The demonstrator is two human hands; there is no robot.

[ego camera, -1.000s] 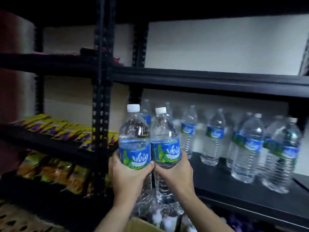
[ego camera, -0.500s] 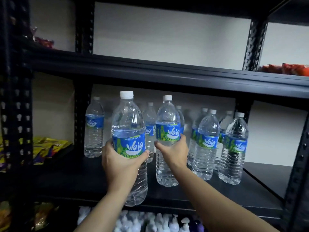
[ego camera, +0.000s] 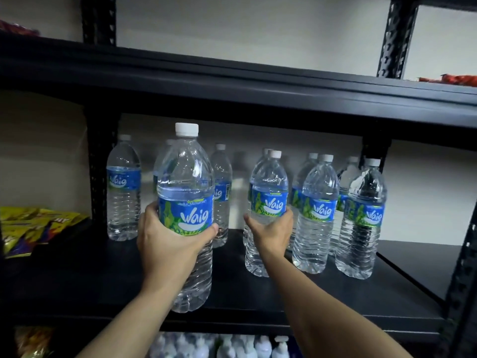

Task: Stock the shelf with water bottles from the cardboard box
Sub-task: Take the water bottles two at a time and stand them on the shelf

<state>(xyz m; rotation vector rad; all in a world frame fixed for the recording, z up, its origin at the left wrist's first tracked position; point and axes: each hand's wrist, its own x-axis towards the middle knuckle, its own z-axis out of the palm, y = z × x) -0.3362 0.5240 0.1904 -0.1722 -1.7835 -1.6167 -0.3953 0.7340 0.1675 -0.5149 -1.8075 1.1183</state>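
My left hand (ego camera: 169, 242) grips a clear water bottle (ego camera: 186, 177) with a blue label and white cap, held upright near the front edge of the black shelf (ego camera: 108, 288). My right hand (ego camera: 271, 229) is wrapped around a second identical bottle (ego camera: 269, 187), which stands on the shelf further back, just left of a row of bottles (ego camera: 318, 202). Several more bottles stand behind, one (ego camera: 123, 187) at the far left by the upright. The cardboard box is out of view.
An upper black shelf (ego camera: 232, 86) overhangs the bottles. Yellow snack packets (ego camera: 33, 226) lie on the neighbouring shelf at left. White-capped bottles (ego camera: 222, 346) fill the shelf below. A black upright (ego camera: 462, 280) stands at the right edge.
Both bottles have been carried from below up to the shelf and rightward. The right-hand bottle moved back and now stands beside the row; the left-hand bottle stays nearer the front edge.
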